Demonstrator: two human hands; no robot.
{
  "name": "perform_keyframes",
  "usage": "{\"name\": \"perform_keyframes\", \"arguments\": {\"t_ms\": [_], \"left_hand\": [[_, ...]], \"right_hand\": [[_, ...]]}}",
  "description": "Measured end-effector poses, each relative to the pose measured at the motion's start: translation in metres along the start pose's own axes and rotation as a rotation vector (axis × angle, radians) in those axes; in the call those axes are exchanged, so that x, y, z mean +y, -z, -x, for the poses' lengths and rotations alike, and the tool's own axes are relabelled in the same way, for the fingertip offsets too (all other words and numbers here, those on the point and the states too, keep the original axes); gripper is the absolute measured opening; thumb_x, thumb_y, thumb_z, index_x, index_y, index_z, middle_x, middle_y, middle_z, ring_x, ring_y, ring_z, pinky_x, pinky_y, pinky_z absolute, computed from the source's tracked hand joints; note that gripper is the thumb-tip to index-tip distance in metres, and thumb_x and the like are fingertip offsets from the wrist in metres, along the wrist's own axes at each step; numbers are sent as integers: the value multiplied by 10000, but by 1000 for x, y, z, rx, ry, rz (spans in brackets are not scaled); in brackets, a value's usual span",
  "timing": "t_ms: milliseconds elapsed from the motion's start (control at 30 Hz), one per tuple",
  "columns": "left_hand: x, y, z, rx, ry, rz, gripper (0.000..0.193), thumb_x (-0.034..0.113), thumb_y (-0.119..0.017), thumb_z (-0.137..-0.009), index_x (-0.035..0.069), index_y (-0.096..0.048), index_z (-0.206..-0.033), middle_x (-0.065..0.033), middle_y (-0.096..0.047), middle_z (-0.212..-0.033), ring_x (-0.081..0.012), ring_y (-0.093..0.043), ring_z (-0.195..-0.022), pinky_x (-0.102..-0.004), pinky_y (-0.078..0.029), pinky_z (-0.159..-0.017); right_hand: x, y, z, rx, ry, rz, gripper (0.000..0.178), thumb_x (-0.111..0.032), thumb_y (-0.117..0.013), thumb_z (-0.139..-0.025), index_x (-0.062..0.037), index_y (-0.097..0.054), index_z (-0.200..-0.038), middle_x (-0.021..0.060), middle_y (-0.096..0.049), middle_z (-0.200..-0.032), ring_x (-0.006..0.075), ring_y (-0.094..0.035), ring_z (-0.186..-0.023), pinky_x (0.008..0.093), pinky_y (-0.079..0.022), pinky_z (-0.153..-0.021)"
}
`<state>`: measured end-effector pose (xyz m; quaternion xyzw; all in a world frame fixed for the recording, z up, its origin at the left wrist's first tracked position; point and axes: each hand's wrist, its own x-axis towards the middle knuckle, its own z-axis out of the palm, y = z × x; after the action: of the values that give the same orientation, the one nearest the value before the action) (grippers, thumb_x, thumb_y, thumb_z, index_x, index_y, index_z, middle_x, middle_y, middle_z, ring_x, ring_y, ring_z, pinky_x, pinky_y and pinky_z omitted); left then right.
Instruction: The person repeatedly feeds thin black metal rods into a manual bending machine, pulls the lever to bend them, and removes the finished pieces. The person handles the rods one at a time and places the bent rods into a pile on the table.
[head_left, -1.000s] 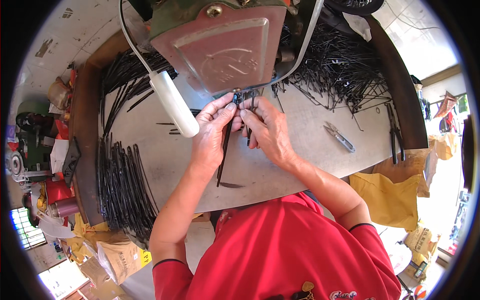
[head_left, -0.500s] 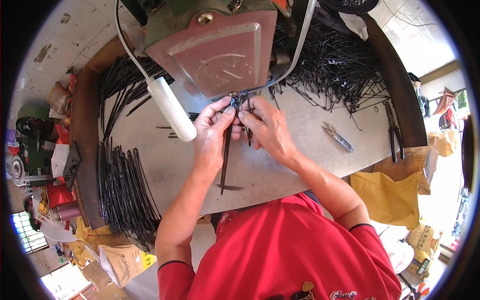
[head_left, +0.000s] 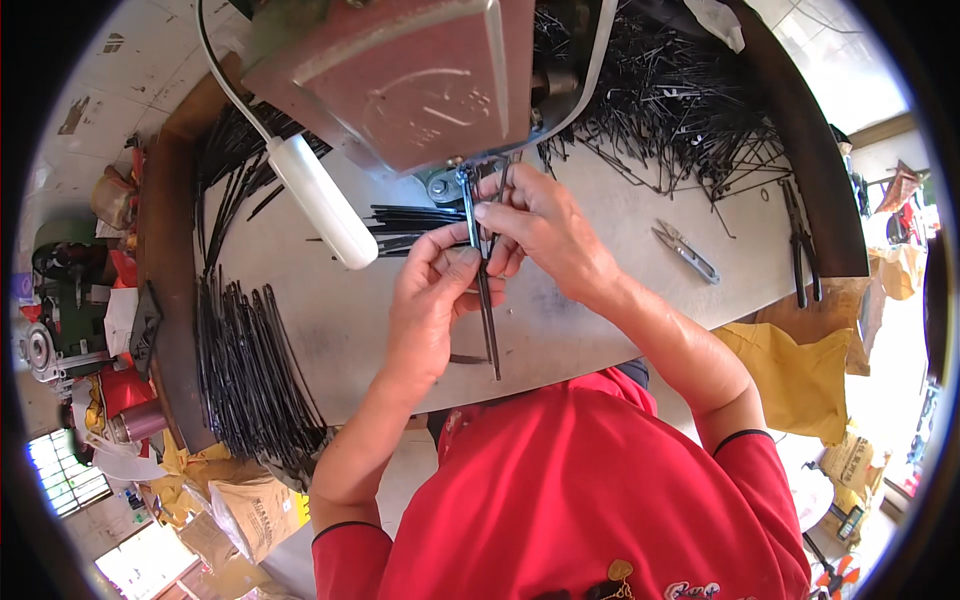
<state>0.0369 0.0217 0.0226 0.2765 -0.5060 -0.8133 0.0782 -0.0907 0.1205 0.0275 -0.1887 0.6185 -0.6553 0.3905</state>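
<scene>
My left hand is closed, its thumb and fingers pinching a long, thin black metal rod around its middle. The rod's lower end points down toward my red shirt. Higher up, my right hand pinches black rod pieces close to the rod's upper end, just beneath the machine head. Exactly how the pieces join between my fingertips is hidden. Above both hands hangs the machine's reddish cover plate. Behind my left hand, several more black rods lie on the metal tabletop.
A white tube lamp hangs left of my hands. Bundled black rods lie at the left edge, and a tangled heap fills the far right. Thread snips and long-handled pliers rest on the right. Yellow sacking hangs beyond the table edge.
My left hand has slid down the rod, away from the machine head, and the rod's lower end has swung right. My right hand stays near the top. The whole view has shifted slightly.
</scene>
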Motion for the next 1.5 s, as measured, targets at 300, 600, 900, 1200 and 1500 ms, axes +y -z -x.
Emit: {"name": "perform_keyframes", "arguments": {"t_ms": [300, 600, 900, 1200, 1500], "left_hand": [[4, 10, -4, -36, -14, -42, 357, 150, -575, -928, -13, -439, -1215, -100, -638, -884, -180, -661, -716, -301, -578, -620], [5, 10, -5, -52, -8, 5, 413, 155, -600, -912, -27, -413, -1232, -128, -641, -876, -190, -660, -662, -298, -581, -578], [17, 10, 3, -106, 12, -89, 524, 110, -675, -850, -6, -430, -1299, -61, -617, -879, -149, -632, -769, -281, -544, -684], [11, 18, 1, -104, 31, -104, 537, 94, -677, -851, -30, -436, -1314, -78, -635, -867, -168, -652, -751, -276, -536, -689], [-1, 11, 6, -1, -373, -663, 391, 26, -617, -877, 19, -554, -1263, -48, -640, -860, -120, -614, -715, -254, -511, -644]], "right_hand": [[13, 4, -2, -160, -56, -87, 378, -209, -616, -908, 34, -537, -1186, 59, -613, -764, 108, -630, -631, 230, -531, -580], [9, 3, -1, -145, -126, -157, 373, -196, -647, -885, 12, -572, -1185, 38, -613, -746, 88, -605, -590, 216, -486, -530], [6, 6, -2, -167, -103, -115, 387, -223, -654, -872, -16, -584, -1191, 29, -573, -730, 89, -571, -561, 220, -437, -508], [13, 2, 7, -22, -24, -130, 361, -131, -640, -867, 73, -526, -1143, 88, -592, -732, 123, -571, -524, 233, -434, -447], [6, 11, 8, -134, -34, -41, 320, -166, -651, -858, 49, -533, -1064, 111, -628, -707, 127, -570, -476, 232, -434, -417]]}}
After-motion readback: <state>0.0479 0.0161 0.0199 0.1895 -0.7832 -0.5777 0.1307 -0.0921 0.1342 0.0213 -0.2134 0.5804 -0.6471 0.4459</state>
